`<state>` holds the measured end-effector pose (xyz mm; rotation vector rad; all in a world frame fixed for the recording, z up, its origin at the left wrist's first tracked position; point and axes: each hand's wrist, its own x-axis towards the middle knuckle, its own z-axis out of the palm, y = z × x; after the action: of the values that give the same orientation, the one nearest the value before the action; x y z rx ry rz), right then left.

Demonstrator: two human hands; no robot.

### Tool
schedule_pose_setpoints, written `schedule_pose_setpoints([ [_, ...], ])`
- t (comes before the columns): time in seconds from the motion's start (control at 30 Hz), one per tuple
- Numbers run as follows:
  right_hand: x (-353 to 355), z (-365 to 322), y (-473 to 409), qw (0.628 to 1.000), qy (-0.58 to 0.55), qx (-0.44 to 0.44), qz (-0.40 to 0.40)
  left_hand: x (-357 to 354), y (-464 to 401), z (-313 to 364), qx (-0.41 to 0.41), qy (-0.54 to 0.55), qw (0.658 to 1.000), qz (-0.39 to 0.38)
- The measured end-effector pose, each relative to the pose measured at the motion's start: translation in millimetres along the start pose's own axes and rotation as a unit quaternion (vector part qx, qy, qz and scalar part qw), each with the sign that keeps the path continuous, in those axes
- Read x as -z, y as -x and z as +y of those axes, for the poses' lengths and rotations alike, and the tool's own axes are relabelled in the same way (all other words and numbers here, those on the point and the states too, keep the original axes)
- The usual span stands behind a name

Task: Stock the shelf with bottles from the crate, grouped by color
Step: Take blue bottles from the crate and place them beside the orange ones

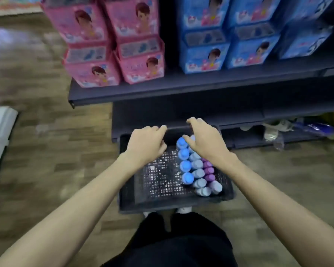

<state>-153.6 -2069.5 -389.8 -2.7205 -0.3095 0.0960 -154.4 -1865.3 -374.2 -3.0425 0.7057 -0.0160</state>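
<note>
Wood-pattern plank flooring (37, 83) fills the left and lower parts of the head view. Dark grey metal shelving (181, 87) stands ahead; its upper tier carries stacked pink cartons (112, 43) on the left and stacked blue cartons (229, 35) on the right. The lower tier beneath it shows as a dark recess, with blurred items at its far right that cannot be identified.

On the floor directly in front of the shelving sits a black plastic crate with a lattice bottom (158, 182). The left half of the crate bottom is bare. The right half holds upright bottles in three rows running front to back: bright blue-capped bottles (184, 165) on the left, pale grey-blue-capped bottles (198, 172) in the middle, purple-capped bottles (208, 170) on the right — the rows touch each other.

Both hands are at the far rim of the crate. The left hand (145, 145) has its fingers curled over the rim. The right hand (204, 139) has its fingers bent down over the rim and the farthest bottles — whether it grips a bottle or the rim cannot be told.

Black trousers (181, 243) appear at the bottom edge.
</note>
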Motion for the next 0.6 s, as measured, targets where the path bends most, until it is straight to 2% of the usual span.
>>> schedule_pose_setpoints([
  [0.13,-60.2,36.2,27.3,0.993,0.007,-0.046,-0.109,-49.4,28.8,27.7,0.020,0.024,0.995,-0.097],
  [0.4,-154.5,83.8,59.4,0.952,0.013,-0.111,-0.285,-114.5,60.2,63.3,0.047,0.064,0.978,-0.190],
  [0.6,-213.0,100.1,66.9,0.928,0.020,-0.132,-0.349,-154.5,71.1,70.8,0.089,0.078,0.967,-0.226],
])
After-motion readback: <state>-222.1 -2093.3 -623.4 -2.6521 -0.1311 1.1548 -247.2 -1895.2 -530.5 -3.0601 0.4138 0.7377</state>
